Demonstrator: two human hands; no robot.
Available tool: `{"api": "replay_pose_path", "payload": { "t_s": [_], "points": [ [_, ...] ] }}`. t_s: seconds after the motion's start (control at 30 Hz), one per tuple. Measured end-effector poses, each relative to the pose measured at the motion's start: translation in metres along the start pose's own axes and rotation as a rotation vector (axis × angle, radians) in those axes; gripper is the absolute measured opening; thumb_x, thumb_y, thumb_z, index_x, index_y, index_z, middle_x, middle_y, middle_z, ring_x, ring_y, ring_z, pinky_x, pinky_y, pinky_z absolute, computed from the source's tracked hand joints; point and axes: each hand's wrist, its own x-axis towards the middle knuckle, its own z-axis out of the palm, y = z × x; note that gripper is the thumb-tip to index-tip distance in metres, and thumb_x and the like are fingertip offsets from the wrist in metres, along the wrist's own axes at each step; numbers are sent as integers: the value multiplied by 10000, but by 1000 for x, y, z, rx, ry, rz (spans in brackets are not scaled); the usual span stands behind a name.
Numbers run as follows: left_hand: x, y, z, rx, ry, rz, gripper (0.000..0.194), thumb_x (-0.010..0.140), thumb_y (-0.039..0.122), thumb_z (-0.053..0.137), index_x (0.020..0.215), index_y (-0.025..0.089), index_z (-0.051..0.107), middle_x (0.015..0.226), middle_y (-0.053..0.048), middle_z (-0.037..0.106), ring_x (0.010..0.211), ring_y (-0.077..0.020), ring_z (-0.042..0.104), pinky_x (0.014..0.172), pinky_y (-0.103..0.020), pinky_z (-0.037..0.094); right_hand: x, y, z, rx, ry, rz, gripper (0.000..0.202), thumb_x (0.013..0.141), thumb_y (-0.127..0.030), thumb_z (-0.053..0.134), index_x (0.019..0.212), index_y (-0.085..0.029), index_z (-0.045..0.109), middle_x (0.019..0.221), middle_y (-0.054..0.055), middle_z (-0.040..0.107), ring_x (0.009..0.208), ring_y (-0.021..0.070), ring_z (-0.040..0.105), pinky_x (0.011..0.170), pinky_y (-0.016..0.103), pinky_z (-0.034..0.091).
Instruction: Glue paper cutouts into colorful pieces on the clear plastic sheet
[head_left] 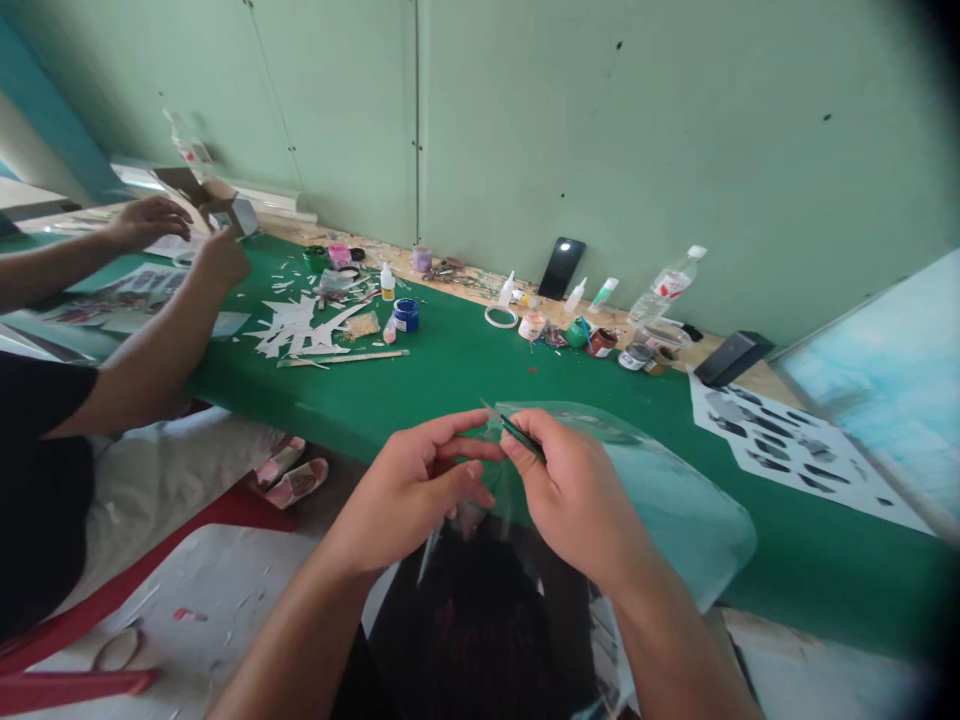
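Observation:
My right hand [574, 485] is closed around a slim tool with a dark green handle [523, 438] and a thin pointed tip that aims up and left. A clear plastic sheet [675, 500] runs under this hand, spreading right over the green table and down towards my lap. My left hand [420, 480] is beside it, fingers stretched towards the tool's tip and thumb apart from them. Its fingertips are close to the clear plastic; whether they touch it I cannot tell.
White paper scraps [292, 325], a blue paint jar [406, 315] and several other jars lie along the back. A phone [562, 268] leans on the wall near a plastic bottle [667, 288]. At right is a patterned sheet [795, 440]. Another person's hands [221, 262] work at left.

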Motion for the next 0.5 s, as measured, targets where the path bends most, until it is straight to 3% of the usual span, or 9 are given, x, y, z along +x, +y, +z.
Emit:
{"api": "replay_pose_path", "payload": {
  "t_s": [0.23,0.37,0.5],
  "points": [
    [0,-4,2,-53,-25,1,565,840,229,680,1374,176,505,1143,-137,716,676,-151,713,477,-187,438,5,4,-13,79,139,55,289,1001,-381,433,776,-212,498,602,-43,496,536,119,452,543,253,332],
    [2,-7,2,-70,-30,19,567,845,220,674,1381,195,489,1233,-149,672,674,-146,712,454,-178,416,2,13,-13,29,122,58,322,1008,-388,421,739,-216,458,593,-46,471,545,119,435,536,254,304],
    [4,-11,1,-124,-51,17,553,853,223,672,1376,212,494,1271,-153,653,690,-146,712,467,-176,421,-1,10,-9,74,69,6,244,981,-345,485,788,-209,549,641,-36,530,583,120,462,564,243,335]
  ]
}}
